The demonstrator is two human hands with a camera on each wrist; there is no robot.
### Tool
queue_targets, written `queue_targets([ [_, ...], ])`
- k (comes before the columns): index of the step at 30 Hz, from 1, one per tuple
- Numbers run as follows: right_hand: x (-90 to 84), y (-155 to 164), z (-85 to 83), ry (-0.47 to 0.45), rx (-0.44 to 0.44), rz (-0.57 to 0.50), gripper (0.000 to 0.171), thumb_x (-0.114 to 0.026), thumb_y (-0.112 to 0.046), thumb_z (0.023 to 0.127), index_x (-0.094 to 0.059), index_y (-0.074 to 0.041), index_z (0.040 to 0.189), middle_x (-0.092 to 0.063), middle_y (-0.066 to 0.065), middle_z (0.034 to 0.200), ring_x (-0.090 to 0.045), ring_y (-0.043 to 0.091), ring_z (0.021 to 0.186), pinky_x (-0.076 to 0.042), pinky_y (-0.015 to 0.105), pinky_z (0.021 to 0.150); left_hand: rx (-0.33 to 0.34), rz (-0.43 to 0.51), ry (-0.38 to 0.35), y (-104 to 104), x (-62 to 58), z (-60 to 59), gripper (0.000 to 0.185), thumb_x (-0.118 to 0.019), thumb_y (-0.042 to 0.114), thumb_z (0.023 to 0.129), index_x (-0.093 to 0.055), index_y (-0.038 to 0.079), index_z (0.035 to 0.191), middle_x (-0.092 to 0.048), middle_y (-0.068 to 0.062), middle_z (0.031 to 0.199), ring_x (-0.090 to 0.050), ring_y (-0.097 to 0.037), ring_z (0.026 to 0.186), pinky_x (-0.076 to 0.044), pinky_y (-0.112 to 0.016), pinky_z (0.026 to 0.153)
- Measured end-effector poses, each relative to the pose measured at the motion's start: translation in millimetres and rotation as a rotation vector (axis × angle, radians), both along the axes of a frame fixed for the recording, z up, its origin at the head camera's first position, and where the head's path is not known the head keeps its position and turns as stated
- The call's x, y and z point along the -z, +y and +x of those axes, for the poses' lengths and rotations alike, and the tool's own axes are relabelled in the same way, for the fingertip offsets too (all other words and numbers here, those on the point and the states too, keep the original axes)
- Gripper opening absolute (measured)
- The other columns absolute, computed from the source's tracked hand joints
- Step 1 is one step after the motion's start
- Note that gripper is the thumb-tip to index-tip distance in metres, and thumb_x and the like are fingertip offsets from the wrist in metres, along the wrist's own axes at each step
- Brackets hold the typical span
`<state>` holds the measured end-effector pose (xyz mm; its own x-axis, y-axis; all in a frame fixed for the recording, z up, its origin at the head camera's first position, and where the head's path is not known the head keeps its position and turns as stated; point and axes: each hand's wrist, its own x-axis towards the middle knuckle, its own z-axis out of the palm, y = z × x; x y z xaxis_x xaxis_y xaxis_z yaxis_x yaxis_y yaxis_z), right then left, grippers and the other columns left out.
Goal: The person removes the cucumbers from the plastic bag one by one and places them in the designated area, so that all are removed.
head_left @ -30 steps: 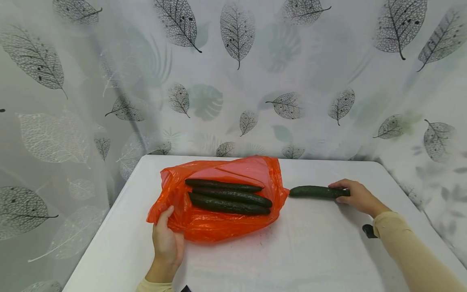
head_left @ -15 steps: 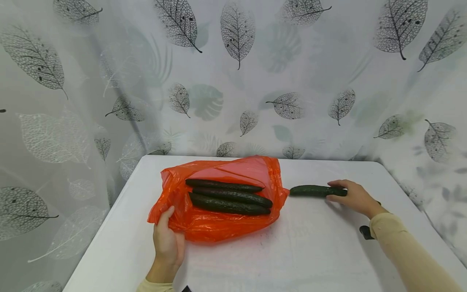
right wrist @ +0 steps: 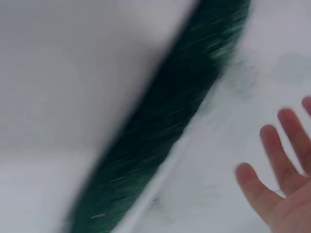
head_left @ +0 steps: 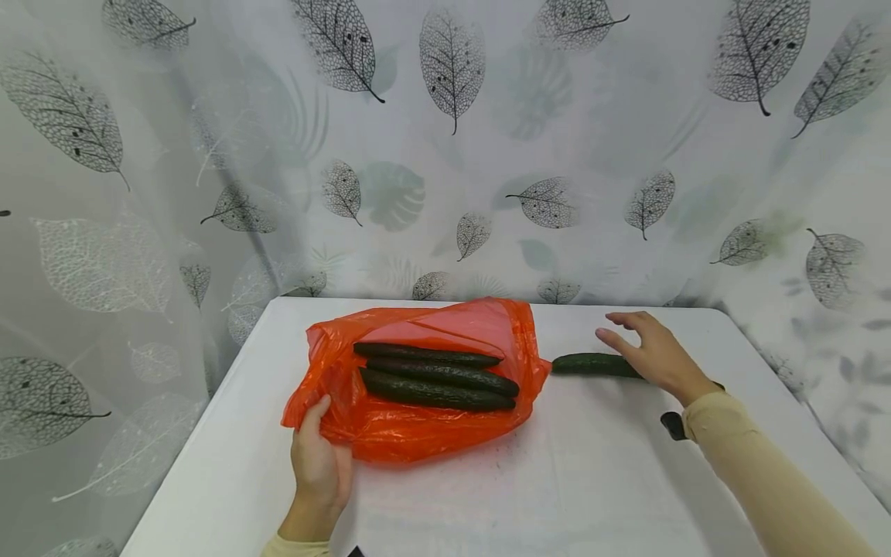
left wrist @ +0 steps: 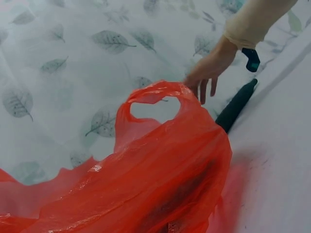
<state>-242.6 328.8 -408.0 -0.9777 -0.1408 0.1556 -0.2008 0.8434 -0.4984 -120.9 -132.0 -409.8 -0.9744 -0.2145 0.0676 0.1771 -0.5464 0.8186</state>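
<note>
An orange-red plastic bag (head_left: 411, 445) lies on its side on the white table, its mouth toward the left. Several dark green cucumbers (head_left: 445, 374) show through its opening or thin side; I cannot tell which. My left hand (head_left: 319, 464) holds the bag's left edge, thumb on top, other fingers partly hidden. To the right of the bag, one cucumber (head_left: 590, 364) lies flat, its left end close to the bag's knotted corner. Over its right part hovers my right hand (head_left: 656, 356), fingers spread and holding nothing. In the right wrist view this cucumber (right wrist: 163, 114) is blurred, apart from the fingers (right wrist: 279, 150).
The white table (head_left: 557, 495) has its back edge against a leaf-patterned curtain (head_left: 452, 170). A black strap piece (head_left: 673, 425) shows at the right wrist. In the left wrist view, the bag's looped handle (left wrist: 160, 90) stands up.
My right hand has let go of the loose cucumber and lifted up and leftward, fingers spreading. The cucumber stays where it was. My left hand and the bag have not visibly moved.
</note>
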Motion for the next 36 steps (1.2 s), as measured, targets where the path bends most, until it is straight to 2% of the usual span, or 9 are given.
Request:
queue_targets([
  [6, -35.2, -50, 10.8, 0.161, -0.023, 0.01, 0.063, -0.051, -0.058, 0.085, -0.047, -0.016, 0.132, -0.043, 0.007, 0.13, -0.042, 0.032, 0.117, -0.034, 0.056, 0.091, -0.002, -0.004, -0.006, 0, -0.7, 0.5, 0.04, -0.029, 0.021, 0.099, -0.023, 0.017, 0.138, -0.026, 0.0, 0.144, -0.025, -0.018, 0.131, -0.02, -0.037, 0.108],
  [12, -63.6, -106, 26.4, 0.303, -0.126, -0.004, 0.068, -0.059, -0.057, 0.08, -0.046, -0.018, 0.133, -0.039, -0.001, 0.136, -0.041, 0.024, 0.12, -0.038, 0.053, 0.092, 0.003, -0.006, -0.016, 0, 0.3, 0.6, 0.04, -0.03, 0.022, 0.099, -0.022, 0.019, 0.139, -0.025, 0.0, 0.144, -0.025, -0.018, 0.131, -0.021, -0.038, 0.108],
  [16, -73.9, -142, 36.9, 0.346, -0.203, -0.034, 0.069, -0.059, -0.056, 0.08, -0.041, -0.021, 0.137, -0.036, -0.005, 0.138, -0.037, 0.019, 0.124, -0.037, 0.049, 0.095, -0.002, 0.003, -0.018, 0, 1.6, -0.3, 0.041, -0.03, 0.021, 0.099, -0.022, 0.018, 0.139, -0.026, 0.0, 0.144, -0.025, -0.019, 0.131, -0.021, -0.037, 0.108],
  [21, -76.7, -179, 42.9, 0.357, -0.289, -0.088, 0.067, -0.054, -0.054, 0.084, -0.034, -0.023, 0.14, -0.033, -0.009, 0.139, -0.035, 0.012, 0.124, -0.034, 0.04, 0.1, -0.003, 0.014, -0.024, 1, 1.8, -0.7, 0.041, -0.031, 0.021, 0.099, -0.022, 0.018, 0.139, -0.026, 0.0, 0.144, -0.025, -0.019, 0.13, -0.022, -0.037, 0.108],
  [25, -72.7, -202, 42.7, 0.318, -0.345, -0.141, 0.064, -0.051, -0.054, 0.087, -0.034, -0.021, 0.139, -0.037, -0.007, 0.136, -0.038, 0.012, 0.122, -0.033, 0.037, 0.1, 0.003, 0.004, -0.026, 2, 1.7, 0.3, 0.041, -0.031, 0.021, 0.099, -0.022, 0.019, 0.139, -0.025, 0.0, 0.144, -0.025, -0.019, 0.131, -0.021, -0.037, 0.108],
  [31, -53.9, -232, 40.8, 0.119, -0.348, -0.225, 0.061, -0.042, -0.058, 0.089, -0.038, -0.022, 0.137, -0.044, -0.01, 0.128, -0.046, 0.011, 0.113, -0.041, 0.035, 0.092, 0.007, -0.009, -0.045, 2, 2.4, 0.4, 0.042, -0.031, 0.022, 0.099, -0.021, 0.02, 0.139, -0.024, 0.001, 0.144, -0.024, -0.018, 0.131, -0.021, -0.037, 0.108],
  [36, -31.6, -247, 32.2, -0.036, -0.318, -0.286, 0.059, -0.037, -0.062, 0.088, -0.047, -0.022, 0.131, -0.052, -0.011, 0.12, -0.05, 0.007, 0.108, -0.039, 0.032, 0.094, 0.004, -0.004, -0.058, 2, 3.4, -1.1, 0.042, -0.032, 0.023, 0.099, -0.021, 0.02, 0.139, -0.026, 0.001, 0.143, -0.026, -0.018, 0.13, -0.022, -0.037, 0.107],
])
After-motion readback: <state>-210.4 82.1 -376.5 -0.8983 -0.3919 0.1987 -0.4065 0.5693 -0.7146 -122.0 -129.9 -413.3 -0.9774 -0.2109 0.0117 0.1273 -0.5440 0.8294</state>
